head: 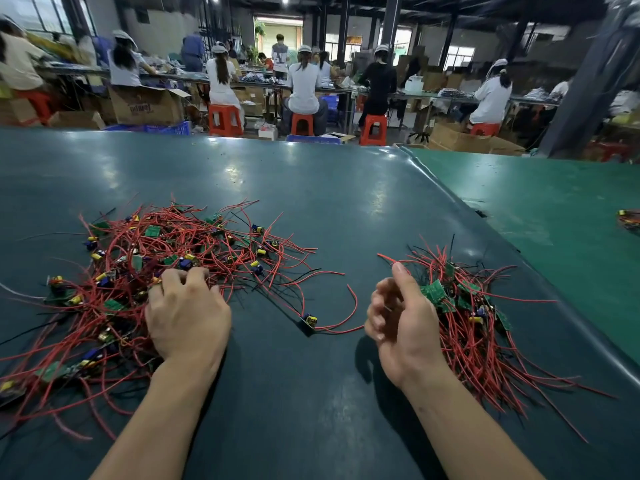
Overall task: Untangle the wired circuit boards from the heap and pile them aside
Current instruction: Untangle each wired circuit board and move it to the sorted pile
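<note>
Dark teal sheeting, smooth and slightly glossy with soft light reflections, covers the worktop; a brighter green mat adjoins it on the right along a raised seam.

Nearest the camera, two bare forearms extend onto the worktop. The left hand lies palm down on the near right edge of the heap, its fingers curled into the tangle of wires; which board or wire it grips cannot be told. The right hand is raised on edge just left of the sorted pile, thumb upright, fingers curled loosely inward. A thin red lead runs toward its fingers, but whether the fingers actually pinch it cannot be told.

Between the hands lies a single board, small and dark, with a yellow component on top and a long red lead arcing to the right toward the right hand.

The heap is a loose, wide tangle of thin red and black insulated wires, small rectangular green circuit boards, and yellow and blue cylindrical components. The sorted pile on the right is more compact, its green boards bunched together and its red leads fanning out toward the near right.

At the far right edge, on the green mat, a further small bundle of wires is partly cut off.

Beyond the worktop, seated workers in white caps sit on red plastic stools at long benches, among brown cardboard boxes.
</note>
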A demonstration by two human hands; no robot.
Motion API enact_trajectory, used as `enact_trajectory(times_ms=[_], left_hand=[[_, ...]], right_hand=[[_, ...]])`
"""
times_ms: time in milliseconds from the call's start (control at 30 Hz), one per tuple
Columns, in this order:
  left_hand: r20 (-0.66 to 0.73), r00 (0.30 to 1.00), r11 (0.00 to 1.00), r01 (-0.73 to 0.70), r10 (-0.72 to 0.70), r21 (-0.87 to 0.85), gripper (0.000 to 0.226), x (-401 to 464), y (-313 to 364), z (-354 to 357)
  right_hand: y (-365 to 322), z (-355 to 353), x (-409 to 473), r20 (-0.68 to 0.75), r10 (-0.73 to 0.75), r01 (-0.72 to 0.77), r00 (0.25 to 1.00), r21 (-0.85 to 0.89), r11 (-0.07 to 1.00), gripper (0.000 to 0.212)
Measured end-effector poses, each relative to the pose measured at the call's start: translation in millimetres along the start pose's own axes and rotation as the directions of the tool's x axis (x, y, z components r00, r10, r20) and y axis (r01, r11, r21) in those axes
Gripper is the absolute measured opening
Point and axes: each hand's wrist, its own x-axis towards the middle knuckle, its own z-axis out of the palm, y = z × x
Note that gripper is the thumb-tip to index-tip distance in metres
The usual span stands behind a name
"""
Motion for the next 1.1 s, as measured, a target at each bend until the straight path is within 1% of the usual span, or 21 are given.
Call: enact_trajectory(times_ms=[100,300,400,467,500,567,633,700,733,833,900,967,1033,1100], left_hand=[[0.031,0.999,0.999,0.031,-0.030,-0.040,0.037,-1.8,2.4,-0.3],[0.012,0.993,0.988,0.114,-0.114,-0.106,0.035,6.5,-6.7,-1.2],[0.041,0.989,0.987,0.148,-0.146,-0.059,0.037,9.3,-9.5,-2.5],[0.041,0.990,0.991,0.133,-0.133,-0.003,0.037,9.9,-10.1,-2.6],[0.019,0.992,0.992,0.127,-0.127,-0.007,0.036,10.4,-10.4,-2.7],[-0.072,0.993,0.994,0.094,-0.099,-0.064,0.033,9.9,-9.1,-3.2],[-0.175,0.984,0.995,0.018,-0.036,-0.101,0.033,5.5,-5.1,-3.8],[-0.223,0.975,0.995,-0.023,0.002,-0.092,0.036,2.7,-2.4,-3.6],[-0.211,0.977,0.997,-0.013,-0.004,-0.075,0.037,2.4,-2.8,-2.9],[-0.103,0.992,0.997,0.079,-0.077,0.017,0.036,4.8,-8.3,-0.3],[-0.058,0.995,0.995,0.079,-0.076,0.056,0.035,5.6,-9.8,-0.4],[-0.041,0.997,0.997,0.066,-0.064,0.037,0.034,6.0,-9.7,-1.8],[-0.060,0.997,0.999,0.039,-0.039,-0.008,0.027,5.8,-8.3,-3.8],[-0.139,0.990,0.994,-0.050,0.036,-0.101,0.019,1.3,-2.9,-5.2]], right_hand=[[0.5,0.7,-1.0,0.042,0.003,-0.002,0.999,-0.022,1.000,0.037],[-0.5,-1.3,-0.5,0.066,0.047,-0.043,0.997,-0.053,0.998,0.033],[-1.5,-0.9,-0.9,0.080,0.060,-0.056,0.995,-0.057,0.997,0.031],[-1.6,-0.9,-1.1,0.087,0.065,-0.060,0.994,-0.062,0.996,0.032],[-1.5,-1.3,-1.1,0.090,0.067,-0.061,0.994,-0.064,0.996,0.033],[-1.7,-2.4,-0.9,0.091,0.069,-0.063,0.994,-0.065,0.996,0.034],[-1.6,-2.4,-0.6,0.092,0.063,-0.057,0.994,-0.066,0.996,0.034],[-1.4,-1.7,0.1,0.098,0.055,-0.049,0.994,-0.065,0.997,0.031],[-1.4,-1.3,0.4,0.102,0.054,-0.048,0.993,-0.062,0.997,0.029],[-1.9,-1.7,1.0,0.110,0.056,-0.051,0.992,-0.050,0.997,0.027],[-1.5,-2.9,1.5,0.106,0.059,-0.053,0.993,-0.053,0.997,0.027],[-0.8,-3.0,1.9,0.106,0.066,-0.060,0.992,-0.057,0.997,0.029],[-0.7,-2.4,2.2,0.114,0.071,-0.065,0.991,-0.056,0.996,0.029],[-0.8,-2.0,2.5,0.121,0.069,-0.063,0.990,-0.059,0.996,0.028]])
